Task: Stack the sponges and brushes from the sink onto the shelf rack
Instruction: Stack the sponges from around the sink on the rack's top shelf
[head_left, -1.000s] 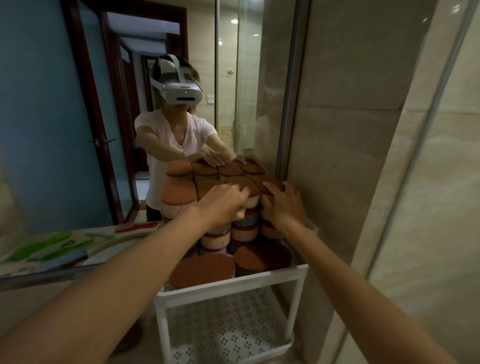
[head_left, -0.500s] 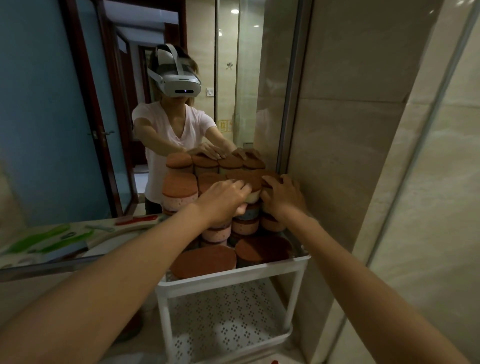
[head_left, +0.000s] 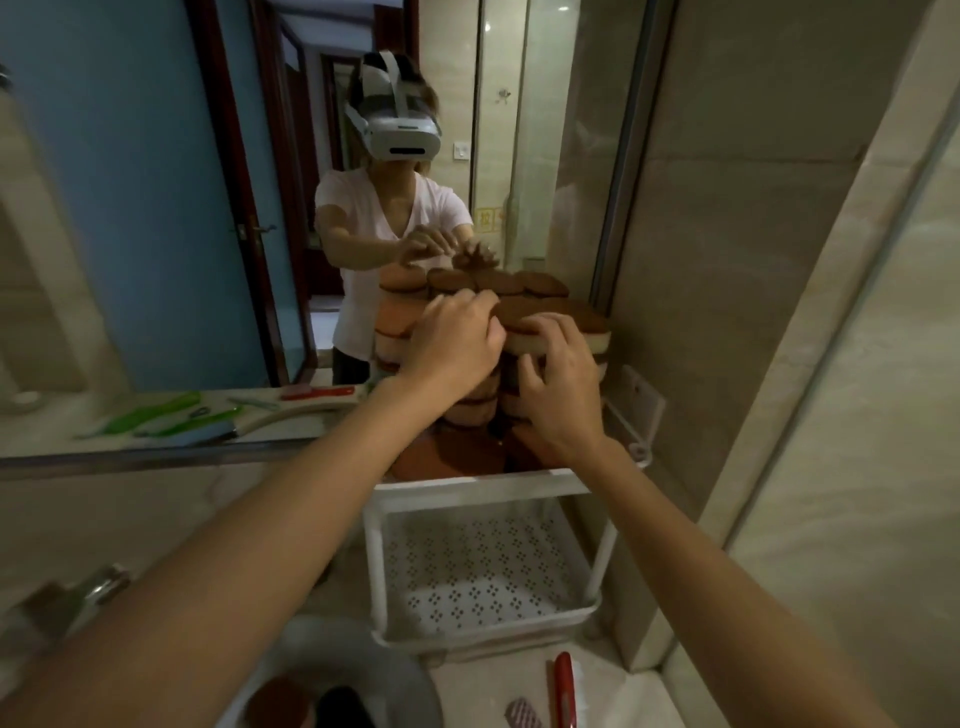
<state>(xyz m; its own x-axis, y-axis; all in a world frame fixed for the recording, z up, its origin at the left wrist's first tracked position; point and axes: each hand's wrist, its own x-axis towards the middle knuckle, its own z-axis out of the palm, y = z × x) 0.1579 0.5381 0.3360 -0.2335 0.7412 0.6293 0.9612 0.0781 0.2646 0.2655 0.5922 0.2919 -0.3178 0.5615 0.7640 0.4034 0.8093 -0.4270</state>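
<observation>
The sponges (head_left: 400, 312) sit stacked on the top tier of the shelf rack (head_left: 467, 491), where the right hand (head_left: 558, 395) grasps the top sponge (head_left: 576, 322) and the left hand (head_left: 452, 343) curls beside it, its grip impossible to tell.

Both hands meet at the sponge stack (head_left: 472, 410) on the white rack (head_left: 467, 491). The right hand (head_left: 558, 395) grips the top sponge (head_left: 571, 325) by its near edge, and the left hand (head_left: 452, 340) curls beside it (fingertips hidden).
</observation>
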